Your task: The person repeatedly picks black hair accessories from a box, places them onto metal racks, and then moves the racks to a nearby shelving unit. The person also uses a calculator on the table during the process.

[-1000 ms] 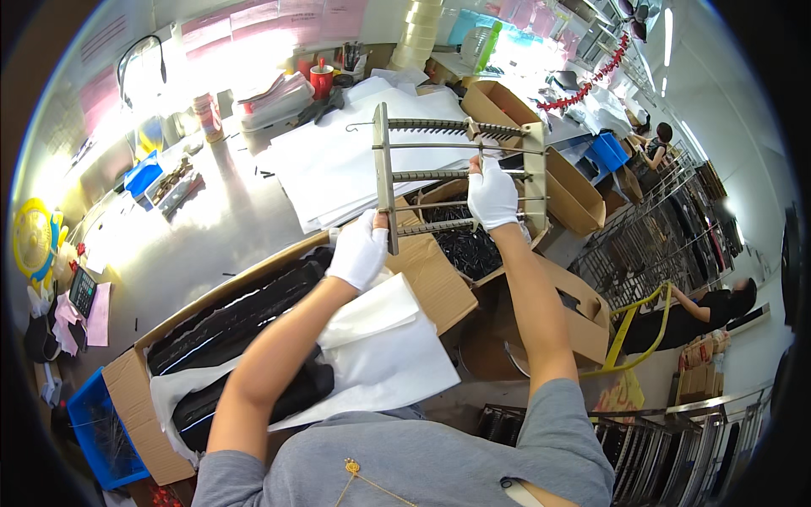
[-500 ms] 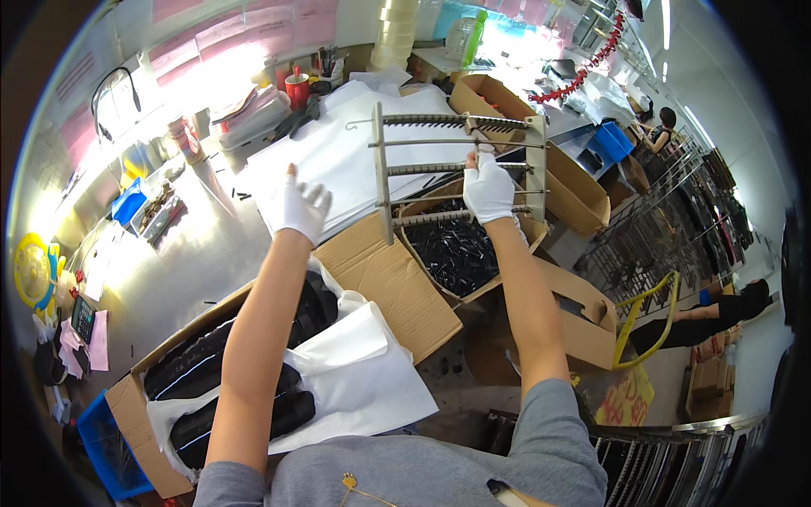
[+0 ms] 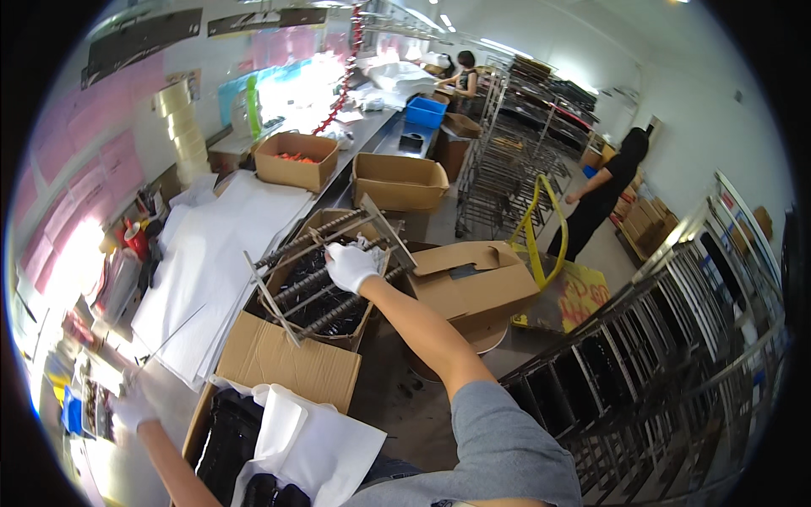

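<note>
The gloved right hand (image 3: 351,269) is extended forward, fingers (image 3: 338,253) curled; the left hand (image 3: 133,409) is out leftward.

Papers (image 3: 118,160): pink, at the upper left
Tape rolls (image 3: 182,128): pale, stacked in a column
Bottle (image 3: 253,106): green, standing upright
Coil (image 3: 346,84): red, hanging
Carton (image 3: 291,174): open, orange-red pieces (image 3: 296,158) inside
Bin (image 3: 425,112): blue, farther back
Person (image 3: 621,173): dressed in black, standing near a yellow handle (image 3: 529,226)
Racks (image 3: 621,367): metal, at the lower right
</note>
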`<state>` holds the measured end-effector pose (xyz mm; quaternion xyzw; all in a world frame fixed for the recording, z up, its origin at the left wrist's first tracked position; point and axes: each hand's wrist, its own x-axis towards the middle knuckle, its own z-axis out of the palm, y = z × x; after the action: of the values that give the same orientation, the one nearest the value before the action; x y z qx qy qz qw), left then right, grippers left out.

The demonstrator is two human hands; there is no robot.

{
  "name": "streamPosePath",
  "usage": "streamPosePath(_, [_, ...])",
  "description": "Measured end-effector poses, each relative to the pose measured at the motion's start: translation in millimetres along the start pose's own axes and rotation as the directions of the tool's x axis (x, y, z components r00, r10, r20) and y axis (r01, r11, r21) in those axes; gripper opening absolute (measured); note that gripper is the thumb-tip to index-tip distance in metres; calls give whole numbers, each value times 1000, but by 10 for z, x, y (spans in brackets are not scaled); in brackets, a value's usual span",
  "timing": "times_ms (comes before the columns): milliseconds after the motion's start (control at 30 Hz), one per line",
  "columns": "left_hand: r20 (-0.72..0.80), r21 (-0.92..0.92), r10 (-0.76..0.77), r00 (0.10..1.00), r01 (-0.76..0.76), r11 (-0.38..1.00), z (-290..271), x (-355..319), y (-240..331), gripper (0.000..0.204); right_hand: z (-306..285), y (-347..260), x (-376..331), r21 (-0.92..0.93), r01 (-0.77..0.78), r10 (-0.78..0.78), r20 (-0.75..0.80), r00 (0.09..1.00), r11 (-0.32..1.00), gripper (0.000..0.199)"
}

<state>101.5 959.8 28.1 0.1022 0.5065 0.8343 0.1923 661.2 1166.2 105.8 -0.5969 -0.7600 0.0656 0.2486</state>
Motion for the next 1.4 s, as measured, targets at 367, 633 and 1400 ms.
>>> streamPosePath(367, [584, -32, -762, 281, 946, 324, -374, -1369, 673, 22, -1176, 251, -2724, 86, -346, 348, -429, 834, 934, 20])
streamPosePath(633, [532, 736, -685, -498, 672, 83, 611, -3372, 847, 44, -2637, -991, -4084, -428, 63, -128, -126, 984, 901, 10])
streamPosePath(1400, [765, 635, -398, -506, 490, 598, 1217, -6448, 167, 15, -3440, 230, -4988, 277, -532, 456, 296, 839, 800, 42])
